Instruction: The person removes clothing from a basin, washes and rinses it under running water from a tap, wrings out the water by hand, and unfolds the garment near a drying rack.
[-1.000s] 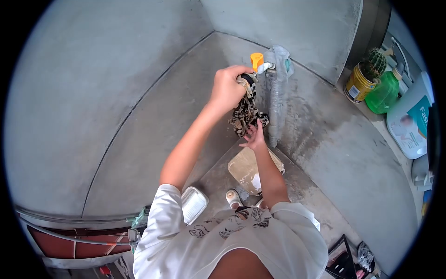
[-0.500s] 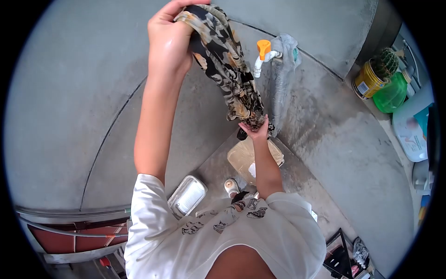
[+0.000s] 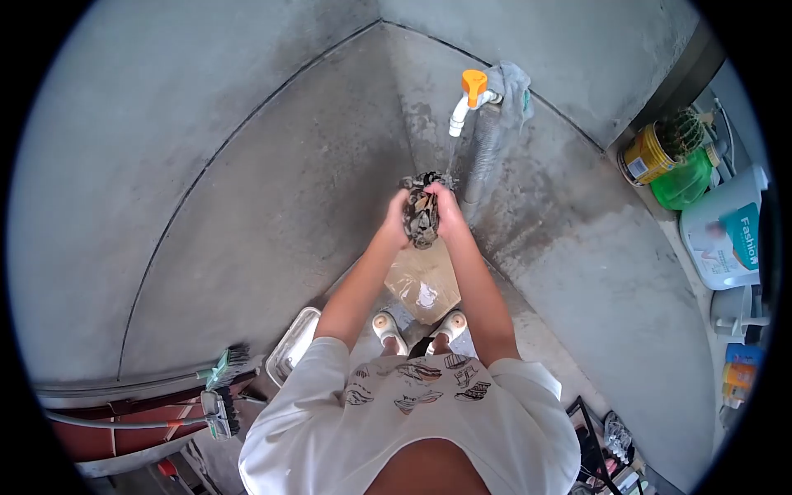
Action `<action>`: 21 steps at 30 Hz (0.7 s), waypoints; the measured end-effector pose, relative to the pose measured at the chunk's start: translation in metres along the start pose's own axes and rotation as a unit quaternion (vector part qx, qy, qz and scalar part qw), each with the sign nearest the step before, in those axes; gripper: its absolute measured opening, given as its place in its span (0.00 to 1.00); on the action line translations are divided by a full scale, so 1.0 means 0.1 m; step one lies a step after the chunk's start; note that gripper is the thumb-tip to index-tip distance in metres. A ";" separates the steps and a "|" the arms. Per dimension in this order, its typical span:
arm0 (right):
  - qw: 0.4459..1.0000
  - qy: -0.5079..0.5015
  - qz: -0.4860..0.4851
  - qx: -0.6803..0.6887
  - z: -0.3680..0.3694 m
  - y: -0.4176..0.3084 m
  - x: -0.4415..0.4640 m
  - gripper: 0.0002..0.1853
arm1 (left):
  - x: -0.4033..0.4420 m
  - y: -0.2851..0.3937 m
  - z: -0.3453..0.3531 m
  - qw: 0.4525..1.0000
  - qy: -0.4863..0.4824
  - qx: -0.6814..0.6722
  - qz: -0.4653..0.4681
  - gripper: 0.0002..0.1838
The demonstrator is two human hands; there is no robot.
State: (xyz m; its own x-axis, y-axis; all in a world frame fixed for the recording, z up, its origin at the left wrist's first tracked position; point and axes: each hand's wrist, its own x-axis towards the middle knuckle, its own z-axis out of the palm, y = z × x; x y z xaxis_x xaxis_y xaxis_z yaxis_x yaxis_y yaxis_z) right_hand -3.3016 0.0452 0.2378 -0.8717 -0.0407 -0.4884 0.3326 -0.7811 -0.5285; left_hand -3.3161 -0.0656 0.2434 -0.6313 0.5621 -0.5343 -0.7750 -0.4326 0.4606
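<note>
A wet-looking patterned cloth (image 3: 421,221) in black, cream and orange is bunched into a compact wad between my two hands. My left hand (image 3: 398,218) is wrapped round its left side, and my right hand (image 3: 446,208) grips the right side and top. Just above stands a white tap (image 3: 459,115) with an orange handle (image 3: 474,82); a thin stream of water falls from its spout to the cloth's far edge. Below the hands, a beige basin (image 3: 404,276) holding water rests on the floor in front of my feet.
Concrete walls meet in a corner behind the tap, beside a grey ribbed pipe (image 3: 485,153). A white tray (image 3: 290,346) leans at left near brushes (image 3: 221,412). On the right ledge stand a potted cactus (image 3: 681,136), a green bottle (image 3: 685,181) and a large white jug (image 3: 718,239).
Both hands have come together lower down, the left dropping from high up. The cloth, previously stretched long between them, is now gathered into a bundle under the tap, where water now runs.
</note>
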 end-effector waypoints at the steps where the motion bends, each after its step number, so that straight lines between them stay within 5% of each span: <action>1: 0.998 0.015 -0.030 -0.055 0.19 -0.05 -0.20 0.06 | -0.05 -0.12 -0.01 1.000 -0.009 -0.021 0.017 0.21; 3: 0.951 -0.013 -0.120 -0.284 0.23 0.02 -0.22 0.16 | -0.11 -0.26 -0.02 0.995 -0.029 -0.069 0.060 0.19; 5: 0.808 -0.003 -0.146 -0.571 0.33 -0.09 -0.40 0.30 | -0.06 -0.33 -0.04 0.987 -0.064 -0.104 0.100 0.17; 6: 0.807 -0.001 -0.142 -0.573 0.39 -0.18 -0.56 0.30 | -0.02 -0.37 -0.06 0.987 -0.063 -0.108 0.097 0.17; 8: 0.692 0.088 -0.193 -0.690 0.45 -0.26 -0.81 0.32 | 0.05 -0.40 0.04 0.990 -0.041 -0.041 0.128 0.16; 9: 0.685 0.146 -0.321 -0.638 0.31 -0.14 -0.86 0.26 | 0.11 -0.44 0.14 0.988 0.039 -0.047 0.139 0.11; 10: 0.684 0.146 -0.323 -0.638 0.21 -0.05 -0.95 0.26 | 0.09 -0.40 0.24 0.988 0.036 -0.047 0.141 0.11; 11: 0.686 0.209 -0.411 -0.563 0.10 0.05 -1.04 0.20 | 0.03 -0.36 0.36 0.981 0.023 0.122 0.151 0.07; 15: 0.698 0.346 -0.571 -0.258 -0.25 0.33 -1.05 0.07 | -0.17 -0.30 0.79 0.824 -0.056 0.541 0.156 0.02; 16: 0.667 0.367 -0.581 -0.290 -0.41 0.37 -1.00 0.08 | -0.22 -0.26 0.86 0.777 -0.072 0.607 0.150 0.02; 18: 0.837 0.397 -0.373 0.050 -0.74 0.46 -0.79 0.12 | -0.19 -0.22 0.85 0.725 -0.066 0.647 0.226 0.05; 20: 0.868 0.433 -0.173 0.172 -1.10 0.46 -0.77 0.20 | -0.27 -0.10 0.91 0.729 -0.039 0.638 0.244 0.07; 21: 0.886 0.442 -0.083 0.114 -1.44 0.67 -0.57 0.29 | -0.35 -0.03 0.99 0.719 -0.041 0.646 0.252 0.07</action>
State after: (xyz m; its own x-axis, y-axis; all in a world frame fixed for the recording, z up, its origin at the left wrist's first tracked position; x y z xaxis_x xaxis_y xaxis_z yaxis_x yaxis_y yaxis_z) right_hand -3.1781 0.0853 0.1302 -0.2458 0.5120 -0.8231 0.0577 -0.8399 -0.5397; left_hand -3.2892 -0.0136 0.3310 -0.7781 0.6261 -0.0504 0.2578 0.3915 0.8833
